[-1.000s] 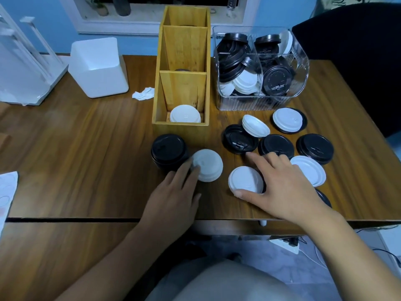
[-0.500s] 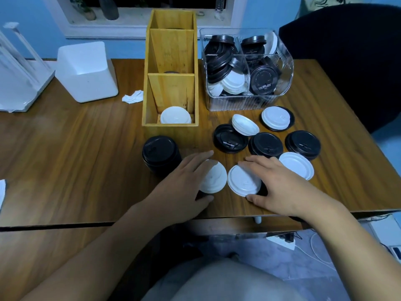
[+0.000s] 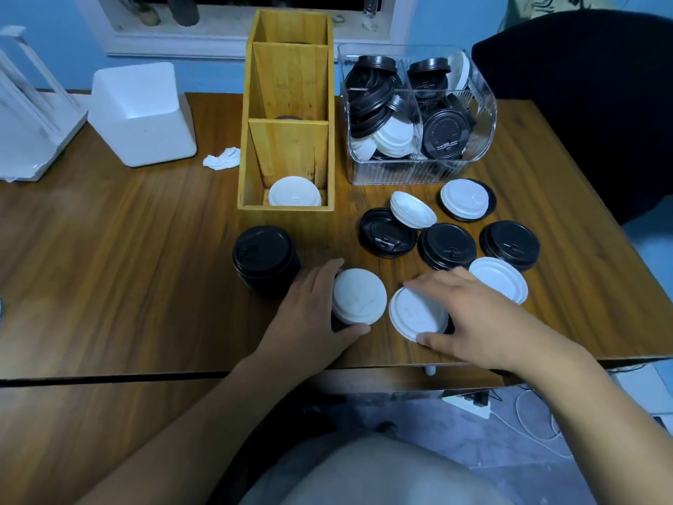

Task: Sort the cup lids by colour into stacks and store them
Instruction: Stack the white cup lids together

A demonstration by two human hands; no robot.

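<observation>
The white stack [image 3: 358, 297] stands on the table [image 3: 109, 249] in front of the rack [image 3: 287, 151], a little right of its front end. The left hand [image 3: 309, 318] grips it, with the fingers curled round the far left side and the thumb hooked against the near rim. A single white lid [image 3: 413, 315] is further right of the rack's front, just beside the stack, and appears slightly tilted. The right hand [image 3: 473, 315] holds this lid, thumb at the near rim and fingers spread over the far rim. Something dark shows beneath it, probably a black lid, but most of it is hidden.

The step in hand looks like building up the white pile, since the lid is held beside the stack and is not yet on it. The next move calls for lifting the lid clear and centring it over the stack while the left hand steadies the pile. It then needs pressing down so that it nests.

A black stack [image 3: 266, 260] stands in front of the rack's front left corner. A stored lid [image 3: 294, 193], white, sits in the rack's front compartment. Loose lids [image 3: 446, 246], black and white, some overlapping, lie on the table right of the rack's front. The clear bin [image 3: 418, 173] beside the rack on its right holds a mixed jumble, so I judge the sorting far from finished.
</observation>
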